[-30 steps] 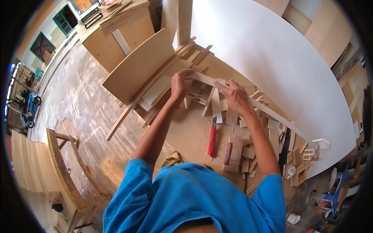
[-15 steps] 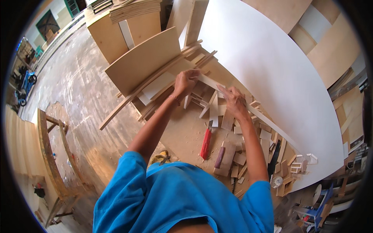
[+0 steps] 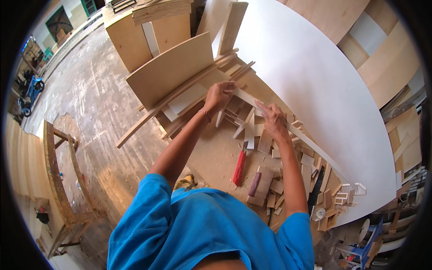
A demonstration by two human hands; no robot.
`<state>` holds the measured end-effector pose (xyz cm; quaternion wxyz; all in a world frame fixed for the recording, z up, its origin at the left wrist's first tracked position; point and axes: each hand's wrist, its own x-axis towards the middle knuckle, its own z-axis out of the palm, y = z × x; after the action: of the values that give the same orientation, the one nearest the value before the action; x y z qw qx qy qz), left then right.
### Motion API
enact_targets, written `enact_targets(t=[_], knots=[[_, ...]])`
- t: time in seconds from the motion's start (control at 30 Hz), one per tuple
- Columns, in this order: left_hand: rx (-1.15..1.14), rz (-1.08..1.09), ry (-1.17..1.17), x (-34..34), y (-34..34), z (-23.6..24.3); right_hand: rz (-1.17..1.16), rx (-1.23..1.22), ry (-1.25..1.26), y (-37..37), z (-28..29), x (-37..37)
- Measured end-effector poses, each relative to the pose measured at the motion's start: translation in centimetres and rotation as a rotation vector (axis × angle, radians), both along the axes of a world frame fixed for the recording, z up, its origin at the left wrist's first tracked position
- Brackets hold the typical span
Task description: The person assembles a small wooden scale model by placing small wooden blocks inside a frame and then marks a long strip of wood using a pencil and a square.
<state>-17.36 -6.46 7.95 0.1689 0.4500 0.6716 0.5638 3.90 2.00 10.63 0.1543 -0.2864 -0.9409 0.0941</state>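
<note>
A long, thin, pale wood strip point(image 3: 321, 150) slants from upper left to lower right above the workbench. Near its upper end, my left hand point(image 3: 219, 96) pinches it between thumb and fingers. Partway down, my right hand point(image 3: 274, 120) is closed around the strip with the index finger stretched along it; its palm side is hidden. Below the hands lie several wood offcuts point(image 3: 264, 140). Closer to me are a red-handled tool point(image 3: 239, 167) with a metal tip and a wooden block with a dark purple piece point(image 3: 254, 183) on it.
A large white panel point(image 3: 324, 90) stretches along the right. Plywood sheets and long battens point(image 3: 135, 128) lean at the far left of the bench. A black flat tool point(image 3: 316, 185) and a tape roll point(image 3: 320, 213) lie at right. A wooden trestle point(image 3: 56, 175) stands left.
The view has shifted slightly, so most of the scene sits a little further right. Both hands keep their hold on the strip, with the right hand's fingers slightly shifted.
</note>
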Motion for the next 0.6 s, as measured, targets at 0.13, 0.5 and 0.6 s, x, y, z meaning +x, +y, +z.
enact_targets(t=[0.13, 0.5, 0.6], knots=[[-0.026, -0.006, -0.024, 0.0, 0.0, 0.1, -0.008, -0.018, -0.001, 0.0, 0.0, 0.0], [-0.07, -0.115, -0.25, -0.6, 0.1, 0.1, -0.002, -0.037, 0.023, 0.3, -0.6, 0.1], [-0.054, -0.208, -0.385, -1.0, -0.3, 0.1, 0.005, -0.029, 0.028, 0.3, -0.8, 0.0]])
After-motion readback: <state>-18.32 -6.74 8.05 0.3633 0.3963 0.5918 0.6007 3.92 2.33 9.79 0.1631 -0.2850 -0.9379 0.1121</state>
